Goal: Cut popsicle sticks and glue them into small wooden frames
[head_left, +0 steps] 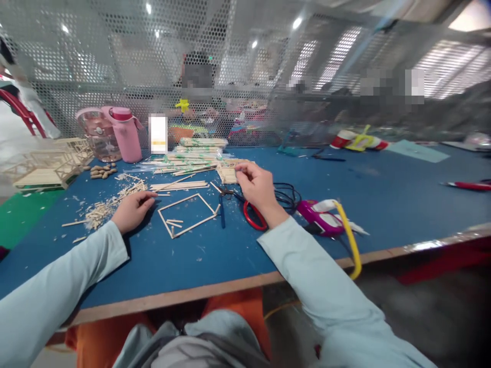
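Behind the front edge of the counter, a rectangular wooden-stick frame lies between the hands. The left hand rests beside stick offcuts, fingers loosely bent; the right hand curls its fingers at a stick panel; whether either pinches anything, I cannot tell.

Right hand: its fingertips cover one end of the slatted wooden piece; whether they grip it, I cannot tell.
Left hand: the palm is turned down and therefore hidden.
Red handle: partly hidden by the right hand and its wrist.
Purple tool: somewhat blurred, and the yellow strip covers a part of it.
Red pen-like tool: cut off by the right edge.
Wrapped sticks: their green print is too small for reading.
Mesh screen: the shapes behind it are blurred, some under square blocks.
Sleeves: both cut off by the lower edge.
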A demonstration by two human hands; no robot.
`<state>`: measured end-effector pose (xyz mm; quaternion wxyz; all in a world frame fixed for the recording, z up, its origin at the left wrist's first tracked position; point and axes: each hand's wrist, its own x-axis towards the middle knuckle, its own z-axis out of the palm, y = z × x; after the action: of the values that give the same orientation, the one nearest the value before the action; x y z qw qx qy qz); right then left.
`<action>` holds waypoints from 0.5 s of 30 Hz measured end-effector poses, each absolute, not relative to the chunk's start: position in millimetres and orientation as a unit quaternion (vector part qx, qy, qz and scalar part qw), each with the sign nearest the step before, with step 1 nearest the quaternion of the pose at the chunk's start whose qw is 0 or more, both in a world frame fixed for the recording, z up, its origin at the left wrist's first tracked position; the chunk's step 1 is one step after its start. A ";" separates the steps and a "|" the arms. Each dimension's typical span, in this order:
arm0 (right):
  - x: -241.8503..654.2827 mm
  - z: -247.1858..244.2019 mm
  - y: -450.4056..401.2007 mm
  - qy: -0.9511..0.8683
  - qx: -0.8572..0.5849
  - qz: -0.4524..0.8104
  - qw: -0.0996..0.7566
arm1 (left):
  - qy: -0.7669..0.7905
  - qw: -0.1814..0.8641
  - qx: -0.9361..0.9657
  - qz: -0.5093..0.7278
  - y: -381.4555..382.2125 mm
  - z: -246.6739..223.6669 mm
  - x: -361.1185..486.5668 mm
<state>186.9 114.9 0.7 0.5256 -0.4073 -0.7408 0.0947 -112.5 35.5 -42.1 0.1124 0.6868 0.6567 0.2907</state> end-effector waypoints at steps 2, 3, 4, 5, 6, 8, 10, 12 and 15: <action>183.7 -0.7 115.6 -0.766 -0.406 0.058 0.496 | 0.659 0.122 0.680 0.298 35.0 -41.3 -113.3; 182.8 -0.3 115.2 -0.772 -0.404 0.048 0.488 | 0.657 0.127 0.679 0.301 34.8 -41.2 -113.8; 182.4 0.4 114.5 -0.777 -0.403 0.041 0.483 | 0.655 0.133 0.680 0.302 34.4 -41.1 -114.1; 182.3 1.2 113.9 -0.780 -0.403 0.034 0.478 | 0.652 0.137 0.682 0.302 34.0 -41.2 -114.3; 182.5 1.9 113.5 -0.782 -0.403 0.028 0.474 | 0.650 0.136 0.684 0.303 33.3 -41.2 -114.3; 183.0 2.6 113.0 -0.784 -0.406 0.021 0.469 | 0.647 0.118 0.683 0.318 31.2 -40.9 -113.7; 182.9 2.4 112.7 -0.787 -0.406 0.023 0.463 | 0.642 0.085 0.676 0.353 28.3 -40.2 -112.5; 182.1 1.8 111.8 -0.796 -0.398 0.028 0.455 | 0.626 0.056 0.673 0.389 25.1 -38.9 -111.2; 180.4 1.3 108.9 -0.815 -0.383 0.026 0.435 | 0.601 0.047 0.686 0.407 20.9 -36.1 -109.0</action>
<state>180.4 108.9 1.3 0.4352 -0.3828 -0.8145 0.0262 -109.0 20.9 -36.1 0.0471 0.6861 0.6009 0.4073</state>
